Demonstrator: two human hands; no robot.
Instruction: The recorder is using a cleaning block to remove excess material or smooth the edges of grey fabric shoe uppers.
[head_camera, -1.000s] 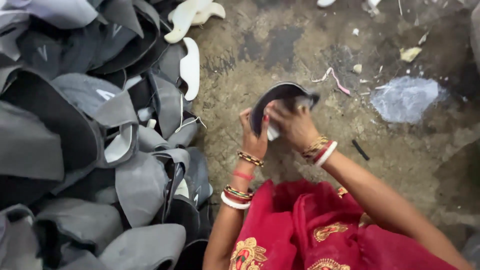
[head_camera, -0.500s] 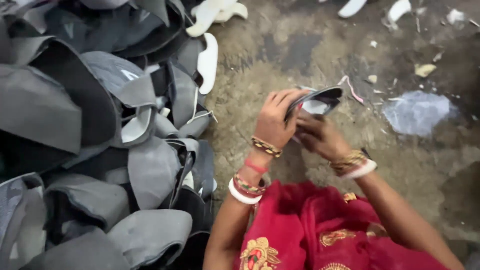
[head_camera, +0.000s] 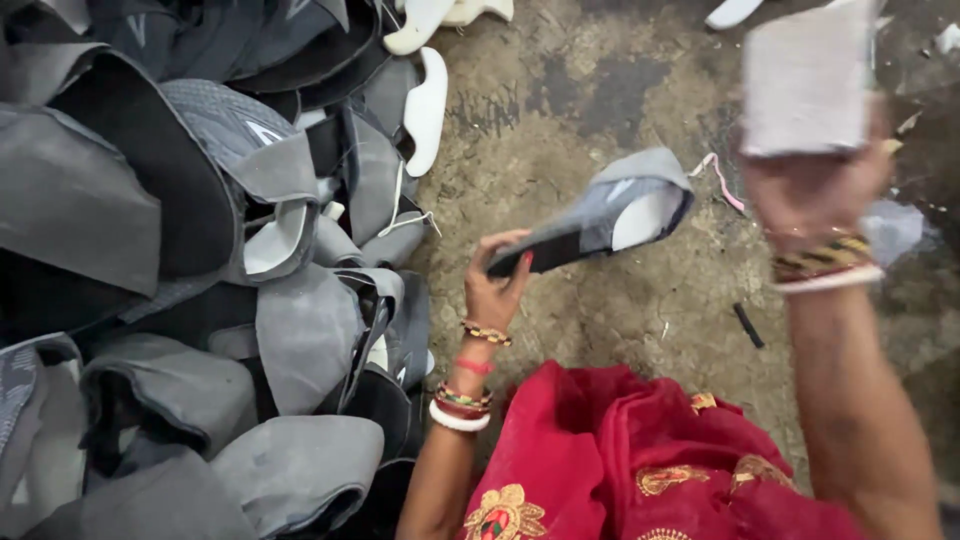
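My left hand (head_camera: 495, 285) grips one end of a grey and black shoe upper (head_camera: 605, 210) and holds it above the dirt floor, its white lining facing up. My right hand (head_camera: 815, 195) is raised high at the right, blurred, and pinches a pale flat rectangular piece (head_camera: 808, 85) that looks like paper or card. Both wrists carry bangles. Red embroidered cloth (head_camera: 620, 460) covers my lap below the hands.
A big heap of grey and black shoe uppers (head_camera: 190, 280) fills the left side. White sole-shaped pieces (head_camera: 425, 105) lie at its upper edge. Scraps, a pink thread (head_camera: 725, 180) and a pale wrapper (head_camera: 895, 230) litter the rough floor (head_camera: 600, 100).
My hands have come apart. The right hand pulled the pale piece out of the shoe upper and rose up to the right; the left hand keeps the upper, now stretched out sideways.
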